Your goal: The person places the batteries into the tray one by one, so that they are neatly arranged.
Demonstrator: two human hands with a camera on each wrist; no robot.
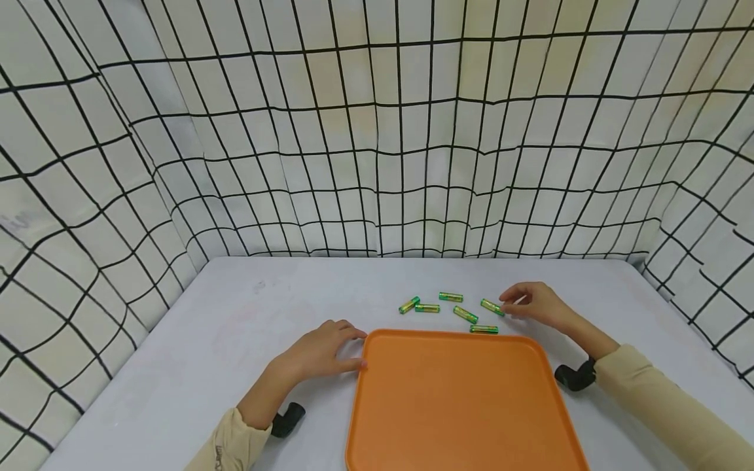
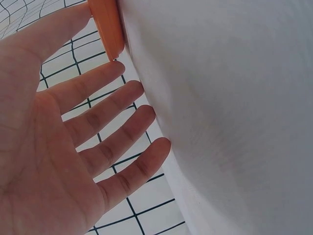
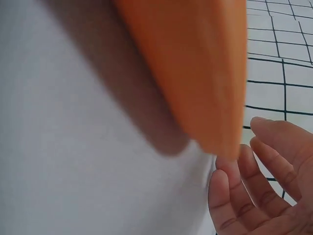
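Note:
An orange tray (image 1: 459, 399) lies on the white table in front of me. At its far left corner my left hand (image 1: 321, 350) touches the rim with thumb and index fingertip, the other fingers (image 2: 117, 152) extended in the left wrist view. Several green and gold batteries lie loose beyond the tray's far edge. My right hand (image 1: 537, 304) is at the rightmost battery (image 1: 492, 307), its fingertips at the near right end. In the right wrist view the thumb and fingers of the right hand (image 3: 266, 186) are bent with a gap between them, and no battery shows there.
Other batteries lie to the left: one by the tray's far rim (image 1: 484, 330), one slanted (image 1: 465, 314), one farthest back (image 1: 450, 297), and a pair touching or nearly so (image 1: 427, 308). White panels with a black grid (image 1: 412, 144) enclose the table (image 1: 177, 366).

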